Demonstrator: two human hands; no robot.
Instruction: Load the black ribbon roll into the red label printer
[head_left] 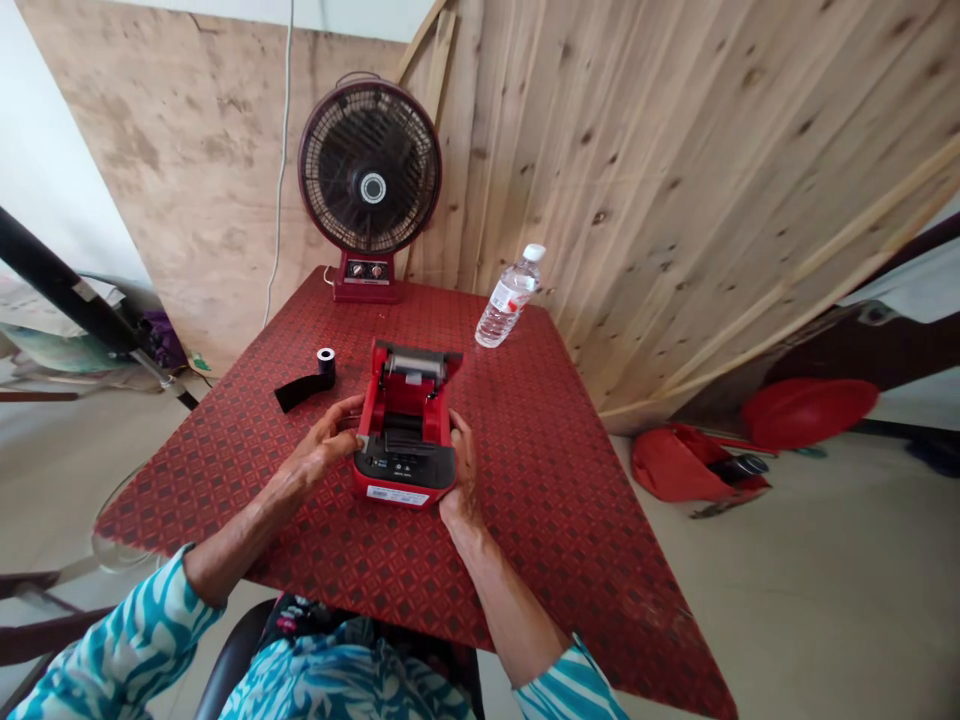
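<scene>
A red and black label printer [405, 462] stands on the red patterned table [525, 520] in front of me, its lid raised at the back and its inside showing. My left hand [334, 440] grips the printer's left side, with the thumb near the front corner. On the opposite side my right hand [462, 475] is wrapped round the casing, its fingers partly hidden. To the left of the printer lies a small black ribbon roll [325, 366] with a white core, a length of it unrolled onto the table.
A dark red fan [371, 185] stands at the table's far left edge. A clear water bottle [506, 305] with a white cap is at the back right. A wooden wall [600, 170] rises behind. On the floor at right sits a red bag [675, 465].
</scene>
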